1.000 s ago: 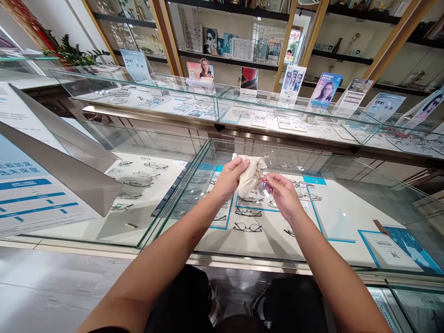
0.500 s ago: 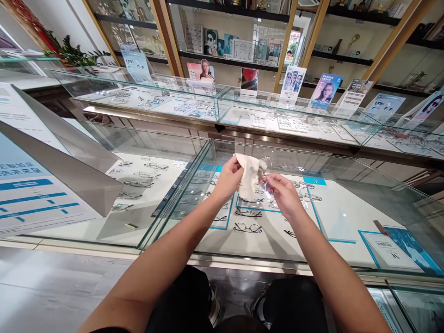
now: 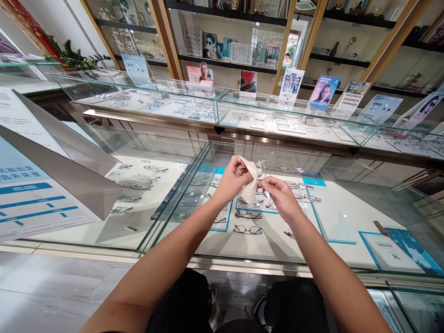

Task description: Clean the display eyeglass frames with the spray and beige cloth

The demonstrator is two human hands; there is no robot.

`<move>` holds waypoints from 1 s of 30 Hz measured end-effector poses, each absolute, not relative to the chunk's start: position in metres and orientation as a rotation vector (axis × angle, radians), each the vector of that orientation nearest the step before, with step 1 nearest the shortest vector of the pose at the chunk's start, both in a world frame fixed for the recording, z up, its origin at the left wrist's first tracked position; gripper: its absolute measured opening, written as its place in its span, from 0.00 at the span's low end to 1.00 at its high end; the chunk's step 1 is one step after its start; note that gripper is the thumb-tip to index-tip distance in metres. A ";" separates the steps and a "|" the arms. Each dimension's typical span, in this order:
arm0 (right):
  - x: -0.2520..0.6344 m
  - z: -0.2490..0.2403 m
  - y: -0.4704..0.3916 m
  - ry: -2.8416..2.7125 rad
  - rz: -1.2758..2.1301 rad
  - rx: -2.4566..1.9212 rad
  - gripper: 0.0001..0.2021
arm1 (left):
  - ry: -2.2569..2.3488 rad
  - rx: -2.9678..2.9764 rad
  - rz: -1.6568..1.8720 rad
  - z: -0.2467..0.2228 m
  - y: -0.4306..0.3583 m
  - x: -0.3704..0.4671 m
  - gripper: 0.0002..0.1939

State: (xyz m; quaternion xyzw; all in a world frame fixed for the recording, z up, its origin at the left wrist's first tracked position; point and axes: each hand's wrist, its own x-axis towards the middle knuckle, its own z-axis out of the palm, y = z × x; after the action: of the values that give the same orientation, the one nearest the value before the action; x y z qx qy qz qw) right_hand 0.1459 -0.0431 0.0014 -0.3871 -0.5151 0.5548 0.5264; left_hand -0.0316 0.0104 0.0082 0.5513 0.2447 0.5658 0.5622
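My left hand point(image 3: 235, 179) is closed on a cream cleaning cloth point(image 3: 249, 192), which hangs down from the fingers and partly wraps the eyeglasses. Thin-framed eyeglasses point(image 3: 265, 165) show beyond the cloth's right edge; much of them is covered by cloth and fingers. My right hand point(image 3: 281, 196) pinches the eyeglasses' frame with thumb and fingertips, close against the cloth. Both hands are held above the glass top of a display case point(image 3: 270, 259). Below them, inside the case, lie dark-framed glasses point(image 3: 247, 229) and several other pairs.
Folded card signs point(image 3: 52, 185) stand on the glass at the left. Farther back, a second glass case point(image 3: 156, 118) carries several upright advertising cards point(image 3: 291, 88). Inside the near case at right is a blue and white display card point(image 3: 398, 249).
My left fingers have curled further into the cloth, pushing it toward the right hand. My right hand has shifted slightly left and down, still gripping the eyeglasses.
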 end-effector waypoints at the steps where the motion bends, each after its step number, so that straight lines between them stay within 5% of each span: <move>1: 0.146 0.002 -0.044 -1.233 1.331 -0.936 0.12 | 0.563 1.292 1.347 0.008 0.011 -0.031 0.25; 8: 0.147 0.001 -0.041 -1.235 1.284 -0.923 0.10 | 0.754 1.592 1.351 0.016 0.002 -0.032 0.10; 17: 0.145 -0.001 -0.041 -1.260 1.290 -0.964 0.12 | 0.726 1.518 1.361 0.003 0.005 -0.027 0.15; 24: 0.147 -0.001 -0.042 -1.340 1.279 -0.905 0.12 | 0.691 1.144 1.123 0.004 0.009 -0.030 0.31; 30: 0.150 -0.006 -0.039 -1.319 1.374 -0.843 0.12 | 0.471 1.102 0.868 0.008 0.006 -0.032 0.25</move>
State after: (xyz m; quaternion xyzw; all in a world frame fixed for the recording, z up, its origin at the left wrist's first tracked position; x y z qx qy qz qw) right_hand 0.1495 -0.0388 -0.0055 -0.3494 -0.5466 0.5693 0.5051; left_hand -0.0322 0.0057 0.0075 0.5022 0.2145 0.3953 0.7386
